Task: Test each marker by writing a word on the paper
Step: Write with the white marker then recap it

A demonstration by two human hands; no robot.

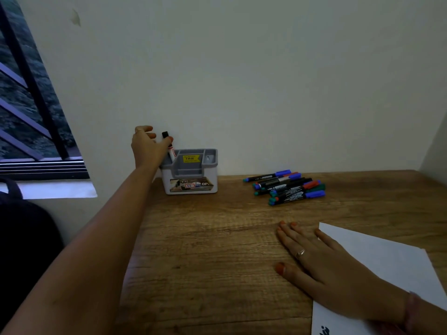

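Marker (169,147), black cap up, standing in the left compartment of a grey desk organizer (191,171) set against the wall; left hand (147,147) pinches its upper barrel between thumb and fingers, cap showing above the grip. Pile of markers (286,186), blue, red and green caps, lying on the wooden table (205,238) well right of the organizer. Right hand (321,259) flat, fingers straight, holding nothing, resting partly on the paper (387,259) near the table's right edge.
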